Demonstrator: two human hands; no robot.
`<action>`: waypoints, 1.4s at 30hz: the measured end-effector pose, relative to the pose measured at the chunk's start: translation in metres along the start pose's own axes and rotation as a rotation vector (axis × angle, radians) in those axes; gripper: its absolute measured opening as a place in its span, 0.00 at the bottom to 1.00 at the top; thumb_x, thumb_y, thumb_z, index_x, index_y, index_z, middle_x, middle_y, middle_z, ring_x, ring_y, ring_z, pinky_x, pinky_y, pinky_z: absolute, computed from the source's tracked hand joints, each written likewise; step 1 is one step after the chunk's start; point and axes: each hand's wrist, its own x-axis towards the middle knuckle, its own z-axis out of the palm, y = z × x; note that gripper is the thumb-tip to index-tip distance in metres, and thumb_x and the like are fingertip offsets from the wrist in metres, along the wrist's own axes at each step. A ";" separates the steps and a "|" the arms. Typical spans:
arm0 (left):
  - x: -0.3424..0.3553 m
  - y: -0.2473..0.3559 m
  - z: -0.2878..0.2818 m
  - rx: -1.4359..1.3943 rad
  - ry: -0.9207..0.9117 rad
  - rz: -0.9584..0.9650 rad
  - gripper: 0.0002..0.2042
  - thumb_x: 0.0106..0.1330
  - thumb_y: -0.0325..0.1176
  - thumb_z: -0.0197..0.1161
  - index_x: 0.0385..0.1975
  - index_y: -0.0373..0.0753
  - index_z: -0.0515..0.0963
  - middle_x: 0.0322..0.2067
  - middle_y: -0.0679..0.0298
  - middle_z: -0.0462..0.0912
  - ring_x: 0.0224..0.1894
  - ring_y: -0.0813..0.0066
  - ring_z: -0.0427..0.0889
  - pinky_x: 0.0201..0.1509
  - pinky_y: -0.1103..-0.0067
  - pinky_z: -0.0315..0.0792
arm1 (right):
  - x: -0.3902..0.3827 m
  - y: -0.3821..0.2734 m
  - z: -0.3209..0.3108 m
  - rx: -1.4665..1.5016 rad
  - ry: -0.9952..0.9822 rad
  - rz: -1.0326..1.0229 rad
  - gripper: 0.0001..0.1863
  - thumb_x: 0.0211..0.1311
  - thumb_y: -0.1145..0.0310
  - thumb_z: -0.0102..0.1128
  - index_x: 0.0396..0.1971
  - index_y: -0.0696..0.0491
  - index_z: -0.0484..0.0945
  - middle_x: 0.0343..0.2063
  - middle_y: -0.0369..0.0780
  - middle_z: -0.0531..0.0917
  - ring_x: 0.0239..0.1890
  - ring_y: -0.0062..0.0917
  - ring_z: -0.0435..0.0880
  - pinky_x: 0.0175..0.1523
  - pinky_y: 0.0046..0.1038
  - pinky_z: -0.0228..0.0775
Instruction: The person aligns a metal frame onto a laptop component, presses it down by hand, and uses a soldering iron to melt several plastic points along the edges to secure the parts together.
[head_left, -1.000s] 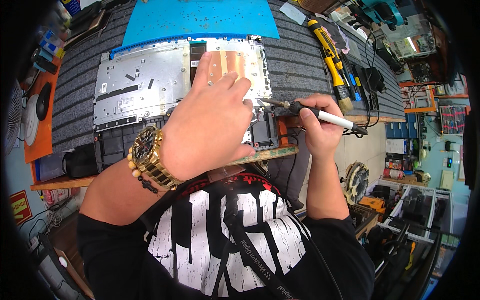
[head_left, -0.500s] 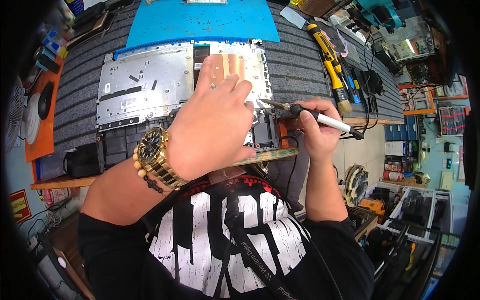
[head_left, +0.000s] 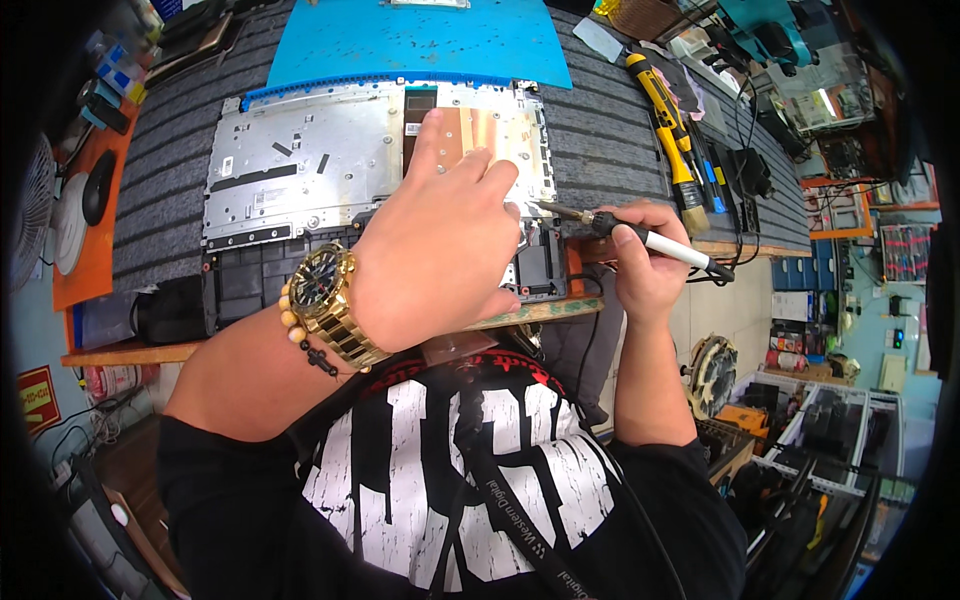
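The right hand grips a soldering iron aimed at the right end of the metal panel; the left hand overlies it, grasp hidden.

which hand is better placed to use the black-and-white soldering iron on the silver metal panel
Probably the right hand: it grips the soldering iron, its tip near the right edge of the panel; the left hand lies across it.
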 end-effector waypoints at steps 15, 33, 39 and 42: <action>0.001 0.000 0.001 0.010 -0.008 -0.003 0.35 0.56 0.53 0.87 0.57 0.33 0.90 0.57 0.55 0.81 0.69 0.54 0.81 0.88 0.36 0.53 | 0.001 0.003 -0.002 -0.046 -0.020 -0.012 0.09 0.71 0.79 0.74 0.48 0.60 0.86 0.42 0.36 0.86 0.40 0.16 0.80 0.48 0.22 0.72; 0.001 0.001 0.000 0.011 -0.012 -0.012 0.35 0.56 0.53 0.87 0.57 0.32 0.90 0.57 0.55 0.81 0.71 0.54 0.80 0.89 0.37 0.52 | 0.000 0.001 0.001 -0.054 0.008 0.002 0.08 0.71 0.79 0.73 0.47 0.60 0.86 0.40 0.36 0.86 0.39 0.16 0.78 0.46 0.23 0.70; 0.001 0.002 0.000 0.009 -0.014 -0.018 0.34 0.56 0.53 0.87 0.57 0.32 0.90 0.58 0.55 0.81 0.71 0.54 0.80 0.89 0.37 0.52 | 0.000 -0.002 0.004 -0.065 0.016 -0.008 0.07 0.71 0.80 0.72 0.46 0.60 0.86 0.39 0.36 0.85 0.38 0.15 0.78 0.46 0.23 0.69; 0.001 0.002 0.000 0.012 -0.018 -0.021 0.34 0.56 0.52 0.87 0.56 0.32 0.90 0.58 0.54 0.81 0.71 0.54 0.80 0.88 0.37 0.53 | 0.001 -0.003 0.004 -0.082 0.009 -0.007 0.07 0.71 0.79 0.72 0.46 0.61 0.86 0.39 0.36 0.86 0.39 0.16 0.78 0.47 0.23 0.70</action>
